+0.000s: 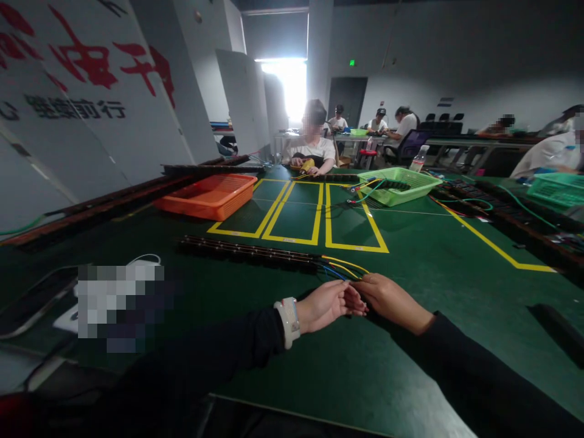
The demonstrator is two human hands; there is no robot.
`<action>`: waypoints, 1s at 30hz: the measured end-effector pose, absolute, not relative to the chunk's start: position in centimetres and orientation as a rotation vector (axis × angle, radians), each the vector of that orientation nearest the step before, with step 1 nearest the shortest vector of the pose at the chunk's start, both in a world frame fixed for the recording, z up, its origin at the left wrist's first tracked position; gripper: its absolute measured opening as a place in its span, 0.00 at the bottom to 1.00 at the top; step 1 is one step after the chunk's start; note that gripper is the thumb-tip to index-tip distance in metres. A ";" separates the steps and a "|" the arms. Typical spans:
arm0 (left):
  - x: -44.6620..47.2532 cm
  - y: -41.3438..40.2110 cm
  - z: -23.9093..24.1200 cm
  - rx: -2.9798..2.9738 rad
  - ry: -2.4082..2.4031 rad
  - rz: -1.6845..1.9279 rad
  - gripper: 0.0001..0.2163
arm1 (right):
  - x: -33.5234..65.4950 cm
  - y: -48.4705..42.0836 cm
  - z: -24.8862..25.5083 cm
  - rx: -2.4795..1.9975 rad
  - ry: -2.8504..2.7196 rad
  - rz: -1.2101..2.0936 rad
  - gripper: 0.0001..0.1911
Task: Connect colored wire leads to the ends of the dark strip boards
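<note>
A long black strip (246, 250) lies across the green table (410, 267) in front of me. Yellow and blue wires (344, 267) run from its right end toward my hands. My left hand (326, 304), with a white band on its wrist, and my right hand (387, 299) meet just below the wire ends. Both have their fingers pinched together around the wires' tips. What exactly sits between the fingertips is too small to make out. Both my sleeves are black.
An orange tray (210, 194) sits at the back left, a green basket (399, 184) with cables at the back right, another green basket (556, 188) far right. Yellow tape lines (319, 222) mark the table. A person (312, 149) sits across; others work behind. More black strips (493, 204) lie at right.
</note>
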State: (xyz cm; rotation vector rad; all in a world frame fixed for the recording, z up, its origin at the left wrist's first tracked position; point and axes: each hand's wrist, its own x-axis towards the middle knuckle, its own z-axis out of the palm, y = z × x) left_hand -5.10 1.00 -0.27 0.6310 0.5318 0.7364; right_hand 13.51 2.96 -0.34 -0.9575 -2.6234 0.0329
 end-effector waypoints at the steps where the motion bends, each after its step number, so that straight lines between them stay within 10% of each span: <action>1: -5.1 1.0 -0.3 0.633 0.523 0.735 0.13 | 13.5 3.0 -0.4 -0.964 -2.637 0.039 0.12; 22: -5.4 1.1 -0.7 0.961 0.453 0.570 0.17 | 5.2 10.1 2.2 -1.095 -2.587 0.188 0.28; 30: -5.2 1.1 -1.1 0.963 0.461 0.586 0.17 | 3.4 9.9 2.3 -1.088 -2.596 0.209 0.18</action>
